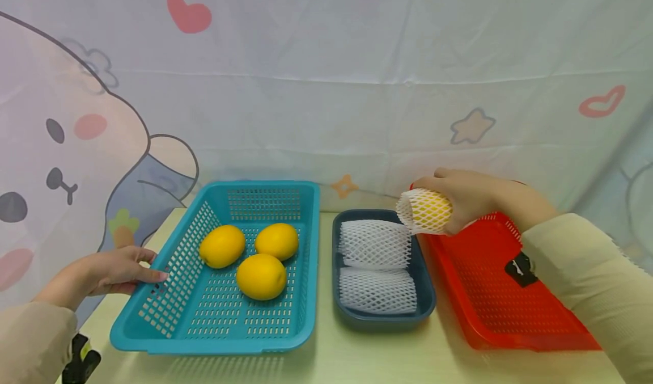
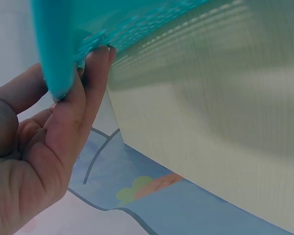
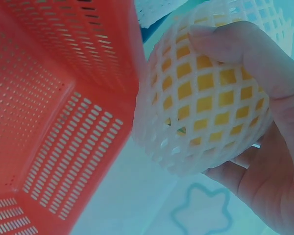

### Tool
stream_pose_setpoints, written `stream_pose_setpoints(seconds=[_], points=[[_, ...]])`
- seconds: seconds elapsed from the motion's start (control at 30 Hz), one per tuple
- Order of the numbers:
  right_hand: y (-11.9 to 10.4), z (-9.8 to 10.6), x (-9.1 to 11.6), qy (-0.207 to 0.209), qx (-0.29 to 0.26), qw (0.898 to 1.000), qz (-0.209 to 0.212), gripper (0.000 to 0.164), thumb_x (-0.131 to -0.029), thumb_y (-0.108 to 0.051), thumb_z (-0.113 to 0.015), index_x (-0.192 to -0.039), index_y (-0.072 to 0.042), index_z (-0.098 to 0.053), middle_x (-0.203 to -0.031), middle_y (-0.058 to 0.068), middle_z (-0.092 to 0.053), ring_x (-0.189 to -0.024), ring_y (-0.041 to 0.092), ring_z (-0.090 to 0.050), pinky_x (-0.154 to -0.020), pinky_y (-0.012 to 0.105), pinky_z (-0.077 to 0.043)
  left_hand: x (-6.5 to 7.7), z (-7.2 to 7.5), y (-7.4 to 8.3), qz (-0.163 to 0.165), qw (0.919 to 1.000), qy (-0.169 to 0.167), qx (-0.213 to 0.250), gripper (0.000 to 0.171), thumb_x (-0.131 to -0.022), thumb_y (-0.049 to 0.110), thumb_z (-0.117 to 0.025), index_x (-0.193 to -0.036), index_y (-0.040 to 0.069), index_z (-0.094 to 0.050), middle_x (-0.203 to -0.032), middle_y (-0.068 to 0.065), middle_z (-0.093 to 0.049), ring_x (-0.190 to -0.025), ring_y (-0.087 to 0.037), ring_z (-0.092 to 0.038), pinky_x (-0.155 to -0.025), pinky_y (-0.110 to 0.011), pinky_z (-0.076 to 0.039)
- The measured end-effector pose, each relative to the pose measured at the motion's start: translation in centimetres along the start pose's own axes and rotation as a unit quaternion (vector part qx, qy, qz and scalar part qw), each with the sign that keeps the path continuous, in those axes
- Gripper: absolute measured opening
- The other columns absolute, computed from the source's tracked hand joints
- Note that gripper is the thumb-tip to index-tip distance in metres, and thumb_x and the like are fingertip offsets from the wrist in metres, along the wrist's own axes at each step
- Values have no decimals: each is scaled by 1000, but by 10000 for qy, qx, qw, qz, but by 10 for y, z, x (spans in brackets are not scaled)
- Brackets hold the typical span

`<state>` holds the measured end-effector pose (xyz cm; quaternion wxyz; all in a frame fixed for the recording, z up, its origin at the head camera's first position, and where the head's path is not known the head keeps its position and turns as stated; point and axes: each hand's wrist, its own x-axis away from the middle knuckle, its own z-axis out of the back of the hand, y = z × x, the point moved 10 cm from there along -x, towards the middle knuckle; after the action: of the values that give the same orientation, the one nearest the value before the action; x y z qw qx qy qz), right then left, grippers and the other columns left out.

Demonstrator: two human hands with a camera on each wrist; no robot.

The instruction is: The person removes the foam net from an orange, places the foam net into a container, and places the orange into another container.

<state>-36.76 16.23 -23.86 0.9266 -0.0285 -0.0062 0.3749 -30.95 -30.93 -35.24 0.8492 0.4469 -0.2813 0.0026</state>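
Note:
My right hand (image 1: 471, 197) grips a lemon in a white foam net sleeve (image 1: 428, 211), raised over the far left corner of the red basket (image 1: 461, 310). In the right wrist view the thumb lies across the netting (image 3: 206, 103), and yellow peel shows through the mesh. On the left, my left hand (image 1: 114, 270) holds the side rim of the teal basket (image 1: 204, 344), thumb over the edge. The left wrist view shows that rim (image 2: 54, 54) between thumb and fingers (image 2: 71, 112). Three bare lemons (image 1: 261, 277) lie grouped inside the teal basket.
Between the baskets stands a dark blue tray (image 1: 380, 320) with white foam net sleeves (image 1: 377, 290) lying in two rows. Everything rests on a pale table (image 1: 357, 355). A printed cloth (image 1: 316, 89) hangs right behind it.

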Motion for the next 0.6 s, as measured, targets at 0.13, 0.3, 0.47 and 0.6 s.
stream_pose_setpoints(seconds=[0.13,0.3,0.47,0.6], points=[[-6,3,-3,66,22,10000,33,72,-56,-21,-83,-120,-17,-51,-94,-1,-53,-82,17,-50,-66,30,-47,1,0,-1,-14,10000,-1,8,32,-93,7,-56,-111,-16,-42,-92,-11,-66,-85,-29,-67,-76,-42,-55],[-11,2,-4,16,7,10000,50,74,-56,-22,-83,-122,-19,-49,-95,-1,-52,-83,17,-50,-65,30,-46,1,-2,-1,2,10000,-38,51,35,-93,8,-56,-113,-17,-41,-92,-11,-66,-86,-29,-67,-77,-42,-55],[-17,7,-6,121,79,9997,181,72,-57,-19,-80,-122,-19,-50,-93,-1,-51,-80,17,-50,-65,30,-45,1,-2,0,29,10000,-63,71,33,-93,7,-56,-112,-16,-42,-92,-11,-66,-86,-30,-67,-77,-42,-54],[-24,10,-8,179,159,9993,294,69,-58,-21,-80,-120,-20,-51,-93,-1,-52,-80,17,-50,-65,30,-45,1,-1,0,41,9999,-59,95,35,-93,7,-56,-113,-17,-41,-92,-11,-66,-86,-29,-67,-77,-42,-54]])
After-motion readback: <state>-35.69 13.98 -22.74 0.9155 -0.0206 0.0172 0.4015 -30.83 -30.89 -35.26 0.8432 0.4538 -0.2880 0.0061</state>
